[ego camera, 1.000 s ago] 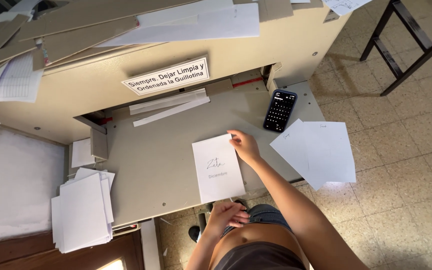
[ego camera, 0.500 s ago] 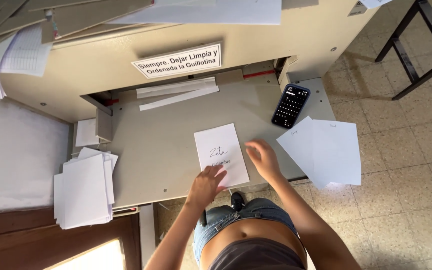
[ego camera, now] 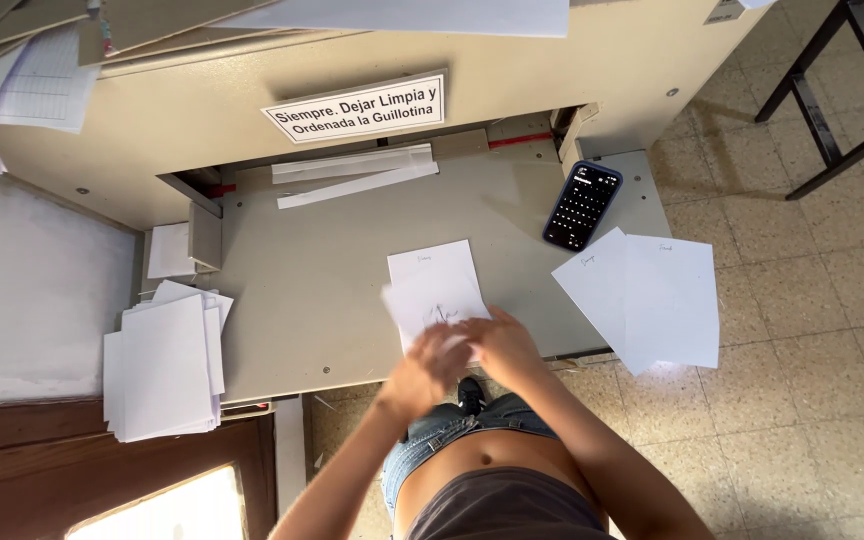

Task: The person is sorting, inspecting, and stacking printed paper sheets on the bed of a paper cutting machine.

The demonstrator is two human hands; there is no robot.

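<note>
Both hands are meeting at the near edge of the grey cutter table point(ego camera: 352, 290), at about 6 o'clock in the view. The left hand point(ego camera: 422, 368) is blurring with motion and is touching the lower edge of the top sheet point(ego camera: 430, 302); whether its fingers are pinching the paper cannot be told. The right hand point(ego camera: 500, 345) is lying just beside it, fingers curling onto the same sheet's lower right corner, and its grip cannot be told either. That sheet is sitting slightly askew over a second sheet point(ego camera: 432, 258), whose upper part is showing just beyond it toward 12 o'clock, so two white sheets are lying at the table's middle. At 3 o'clock two more sheets point(ego camera: 652, 300) are overlapping and hanging over the table's right edge. One dark phone point(ego camera: 582, 204) is lying at 1 o'clock, screen up, touching those sheets' far corner. Two narrow paper strips point(ego camera: 352, 175) are resting at 11 o'clock under the blade housing. One stack of white paper point(ego camera: 164, 365) is sitting at 9 o'clock on the left ledge, with one small pad point(ego camera: 169, 250) just beyond it.
</note>
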